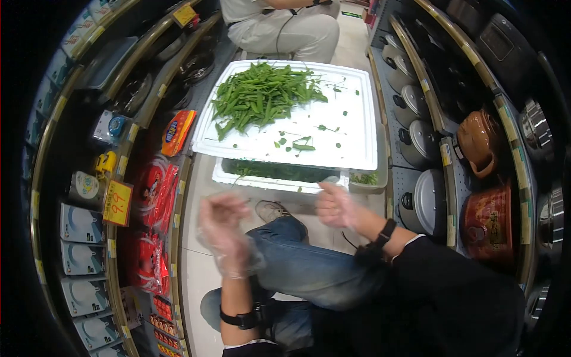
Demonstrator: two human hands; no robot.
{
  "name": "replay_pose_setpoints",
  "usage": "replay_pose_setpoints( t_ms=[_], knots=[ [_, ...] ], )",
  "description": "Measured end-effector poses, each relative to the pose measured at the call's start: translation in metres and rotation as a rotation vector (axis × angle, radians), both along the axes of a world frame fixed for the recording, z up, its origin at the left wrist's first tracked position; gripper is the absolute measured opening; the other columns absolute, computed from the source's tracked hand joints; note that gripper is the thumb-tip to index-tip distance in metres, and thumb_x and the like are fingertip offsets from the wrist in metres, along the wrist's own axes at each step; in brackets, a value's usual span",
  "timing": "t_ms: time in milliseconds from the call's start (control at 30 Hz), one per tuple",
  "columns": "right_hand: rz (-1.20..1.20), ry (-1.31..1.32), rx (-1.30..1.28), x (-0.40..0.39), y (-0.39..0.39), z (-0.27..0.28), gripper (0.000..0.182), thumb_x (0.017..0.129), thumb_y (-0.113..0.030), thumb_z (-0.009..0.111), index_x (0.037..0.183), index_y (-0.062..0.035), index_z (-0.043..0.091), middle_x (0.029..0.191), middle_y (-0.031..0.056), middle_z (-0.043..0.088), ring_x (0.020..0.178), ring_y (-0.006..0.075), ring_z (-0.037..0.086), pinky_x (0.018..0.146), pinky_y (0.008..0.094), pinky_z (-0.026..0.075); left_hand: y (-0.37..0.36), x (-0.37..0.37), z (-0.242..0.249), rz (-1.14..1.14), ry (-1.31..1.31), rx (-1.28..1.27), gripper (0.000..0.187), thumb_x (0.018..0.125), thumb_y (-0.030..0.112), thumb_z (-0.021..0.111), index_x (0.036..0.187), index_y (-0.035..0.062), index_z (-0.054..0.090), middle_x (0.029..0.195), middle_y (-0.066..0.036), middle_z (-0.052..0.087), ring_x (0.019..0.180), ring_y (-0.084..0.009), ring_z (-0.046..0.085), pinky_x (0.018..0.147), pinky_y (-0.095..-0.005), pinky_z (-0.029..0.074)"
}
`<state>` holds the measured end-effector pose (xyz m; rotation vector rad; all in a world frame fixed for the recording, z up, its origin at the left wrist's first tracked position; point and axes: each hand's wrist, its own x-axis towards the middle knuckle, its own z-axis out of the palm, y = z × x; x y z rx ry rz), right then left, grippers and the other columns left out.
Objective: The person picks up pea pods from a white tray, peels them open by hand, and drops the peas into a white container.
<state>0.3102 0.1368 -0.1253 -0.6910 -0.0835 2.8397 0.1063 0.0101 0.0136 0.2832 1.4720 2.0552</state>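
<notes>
Green pea pods (259, 95) lie heaped on the left part of a white foam lid (351, 140), with a few loose pods and leaf bits to the right and front. Under the lid stands a white foam box (279, 184) with greens inside. My left hand (225, 229), in a clear plastic glove, is raised in front of the box at the left, its fingers curled and smeared by motion. My right hand (336, 205), also gloved, is closed near the box's front right corner; anything inside its fingers is too small to make out.
Shelves flank the aisle, with red packages (156, 190) and boxes (83, 259) on the left, and lidded pots (423, 143) and brown clay pots (479, 140) on the right. A person in light clothing (285, 33) sits beyond the lid. A bin (380, 160) stands behind the foam box.
</notes>
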Motion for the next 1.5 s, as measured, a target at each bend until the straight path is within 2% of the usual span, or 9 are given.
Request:
replay_pose_setpoints(
  t_ms=[200,300,367,467,633,900,1033,1400,1500],
  knots=[
    [-0.389,-0.829,-0.101,0.155,0.054,-0.084,0.044,0.091,-0.049,0.04,0.062,-0.0163,0.039,0.048,-0.0067,0.021,0.036,0.008,0.02,0.033,0.0217,0.017,-0.021,-0.056,-0.021,0.118,-0.228,0.026,0.029,0.094,0.032,0.047,0.088,0.005,0.055,0.069,-0.001,0.049,0.056,-0.0099,0.045,0.045,-0.0206,0.037],
    [-0.364,-0.777,0.062,0.182,0.116,-0.119,0.055,0.09,-0.062,0.031,0.079,-0.013,0.055,0.067,0.0048,0.052,0.054,0.0182,0.05,0.045,0.0318,0.042,-0.025,-0.061,-0.028,0.105,-0.273,0.064,0.027,0.094,0.031,0.046,0.088,0.0055,0.054,0.067,0.001,0.044,0.054,-0.0089,0.042,0.043,-0.0196,0.034],
    [-0.495,-0.833,0.051,0.155,0.134,-0.091,0.071,0.091,-0.058,0.032,0.139,-0.0058,0.031,0.119,0.0221,0.052,0.1,0.0279,0.056,0.08,0.0444,0.049,-0.024,-0.058,-0.03,0.116,-0.239,0.076,0.026,0.095,0.03,0.045,0.087,0.0065,0.054,0.066,0.002,0.041,0.053,-0.0079,0.039,0.042,-0.0194,0.032],
    [-0.374,-1.059,0.305,0.148,0.16,-0.065,0.077,0.091,-0.059,0.03,0.147,-0.0078,0.018,0.15,0.0187,0.018,0.133,0.032,0.03,0.101,0.0497,0.034,-0.024,-0.059,-0.031,0.09,-0.274,0.063,0.026,0.095,0.03,0.045,0.085,0.0073,0.053,0.065,0.002,0.041,0.052,-0.0079,0.038,0.041,-0.02,0.031],
    [-0.349,-1.793,1.486,0.122,0.197,-0.01,0.048,0.092,-0.04,0.045,0.118,-0.0028,0.058,0.115,0.0154,0.062,0.105,0.0265,0.058,0.087,0.0383,0.046,-0.02,-0.063,-0.034,0.1,-0.275,0.049,0.025,0.095,0.029,0.046,0.084,0.0075,0.053,0.064,0.002,0.041,0.052,-0.0078,0.038,0.042,-0.0202,0.03],
    [0.145,-0.863,2.534,-0.065,0.141,0.005,0.028,0.078,-0.028,0.063,0.091,-0.0029,0.065,0.091,0.0174,0.066,0.086,0.0338,0.063,0.079,0.0413,0.05,-0.017,-0.059,-0.03,0.045,-0.285,0.059,0.027,0.092,0.031,0.048,0.087,0.005,0.055,0.064,0.001,0.043,0.053,-0.0076,0.038,0.045,-0.0203,0.03],
    [0.675,-1.215,2.412,-0.101,0.135,0.004,0.023,0.08,-0.027,0.06,0.086,-0.0053,0.064,0.091,0.0175,0.065,0.088,0.0335,0.062,0.074,0.0429,0.05,-0.025,-0.058,-0.022,0.037,-0.266,0.006,0.028,0.092,0.032,0.048,0.087,0.0049,0.055,0.065,0.001,0.043,0.054,-0.0079,0.038,0.046,-0.0211,0.03],
    [0.089,-0.667,1.757,-0.079,0.148,0.092,0.033,0.087,-0.022,0.061,0.108,0.0028,0.059,0.09,0.0124,0.064,0.081,0.0181,0.065,0.074,0.0302,0.053,-0.039,-0.063,-0.022,-0.119,0.002,-0.217,0.03,0.09,0.028,0.053,0.105,0.002,0.057,0.075,-0.004,0.053,0.064,-0.0117,0.05,0.053,-0.0235,0.04],
    [0.132,-0.386,1.535,-0.108,0.09,0.15,0.032,0.086,-0.018,0.063,0.11,0.0028,0.057,0.09,0.0103,0.063,0.081,0.0176,0.064,0.074,0.0291,0.054,-0.028,-0.055,-0.042,-0.085,0.706,-0.199,0.047,0.087,0.025,0.064,0.125,0.0014,0.05,0.102,-0.015,0.061,0.091,-0.0229,0.059,0.08,-0.0343,0.049]
  ],
)
